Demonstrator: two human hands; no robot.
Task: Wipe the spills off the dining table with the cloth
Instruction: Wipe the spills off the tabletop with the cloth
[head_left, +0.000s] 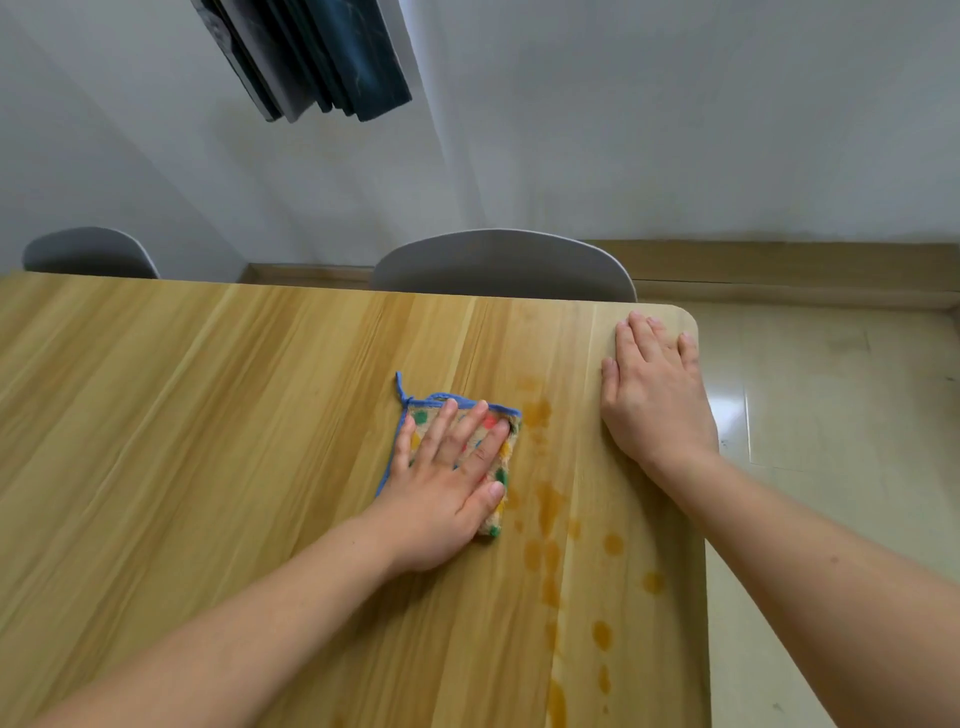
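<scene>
The left hand (447, 483) is lying flat, fingers straight and slightly spread, pressing down on a small folded terry cloth with blue edging and coloured dots (498, 467) — no finger is curling round it. The cloth is sitting on the light wood-grain dining table (208, 441), a little right of the table's middle, with its blue loop pointing toward the far edge. Just beside the cloth's right edge, a trail of amber-brown liquid spills (545, 509) is running in blotches and drops toward the near edge of the table. The right hand (654, 395) is resting palm down on the bare wood near the table's rounded far-right corner, fingers extended and close together — holding nothing. Two grey rounded chair backs (498, 265) are standing behind the far edge, and glossy beige floor tiles (831, 415) are showing to the right.
</scene>
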